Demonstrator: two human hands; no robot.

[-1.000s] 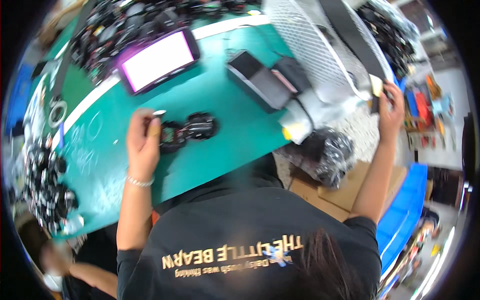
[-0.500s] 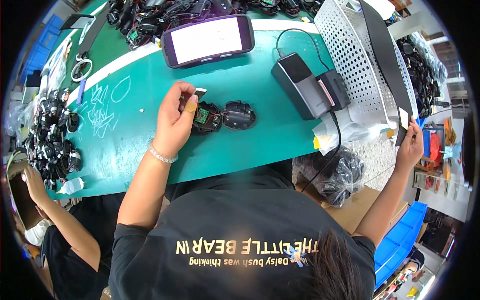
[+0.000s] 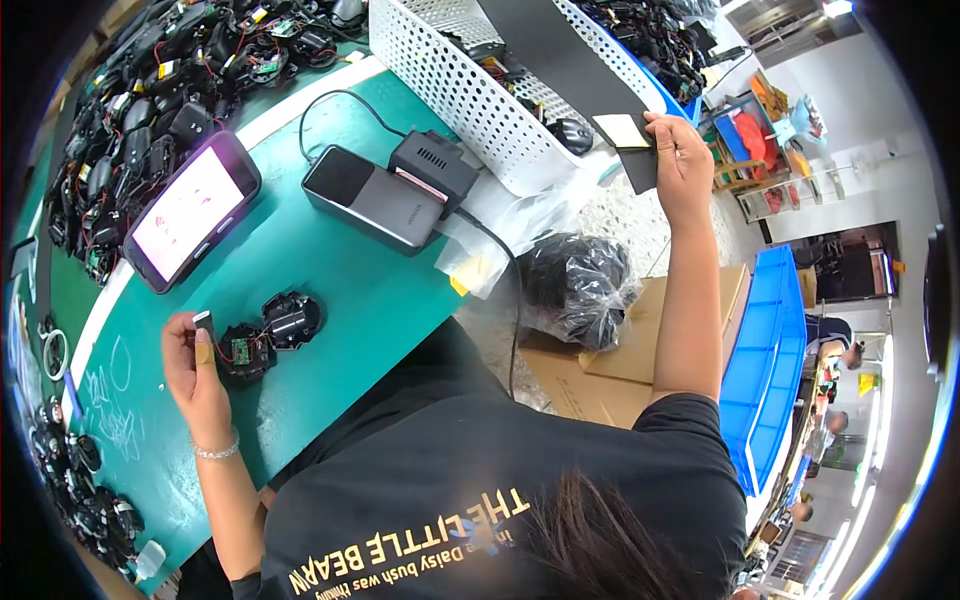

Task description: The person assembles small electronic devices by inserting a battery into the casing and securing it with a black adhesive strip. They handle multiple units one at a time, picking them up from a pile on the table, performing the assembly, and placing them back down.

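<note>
Left hand [image 3: 200, 395]: you are pinching a small dark tab [image 3: 203, 320] with a pale end between thumb and fingers, just left of the unit; if the pinch is slackening, the tab could be falling onto the bare board [image 3: 243, 351].

Unit [image 3: 292, 320]: it is lying open on the left part of the table [image 3: 345, 310], its two black halves sitting side by side, the board showing in the left one; a knuckle dipping too low could be scraping the board.

Wires [image 3: 262, 332]: they appear to be linking the halves; if you are nudging one half away, they could be straining at their joints.

Right hand [image 3: 685, 165]: you are grasping the near end of the black band [image 3: 560, 60], well apart from the unit, on the right.

Band: it is stretching over the basket [image 3: 455, 95]; a hard tug could be catching the rim and tipping the basket. A white patch [image 3: 622, 130] is showing by your fingers; I cannot tell whether it is sticking to the band, and a careless grip could be creasing it.

Cable [image 3: 500, 245]: it is hanging over the near edge between your arms; a returning right arm could be snagging it and dragging the adapter [image 3: 435, 165].
</note>
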